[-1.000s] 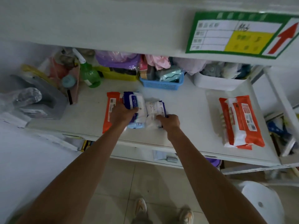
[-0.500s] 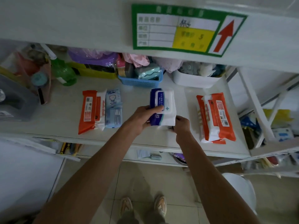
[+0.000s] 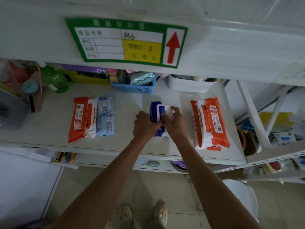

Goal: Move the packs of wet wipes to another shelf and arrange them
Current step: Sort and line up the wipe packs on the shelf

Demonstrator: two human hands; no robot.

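Observation:
A purple-and-white wet wipes pack [image 3: 157, 111] lies on the white shelf [image 3: 128, 146], near its middle. My left hand [image 3: 144, 125] grips its left side and my right hand [image 3: 173, 123] covers its right side, so much of the pack is hidden. To the left lie an orange-and-white pack [image 3: 82, 119] and a pale blue pack [image 3: 105, 116], side by side and touching. At the right end of the shelf sit two orange-and-white packs [image 3: 210, 123], stacked.
Along the shelf's back stand a green spray bottle [image 3: 55, 80], a blue basket [image 3: 133, 87] and a white bin [image 3: 188, 85]. A green stock label [image 3: 127, 42] with a red arrow hangs on the shelf above. A second rack [image 3: 272, 152] adjoins on the right.
Both hands carried the purple-and-white pack from beside the left packs rightward to the shelf's middle and lowered it onto the shelf. My right hand now lies over its right side.

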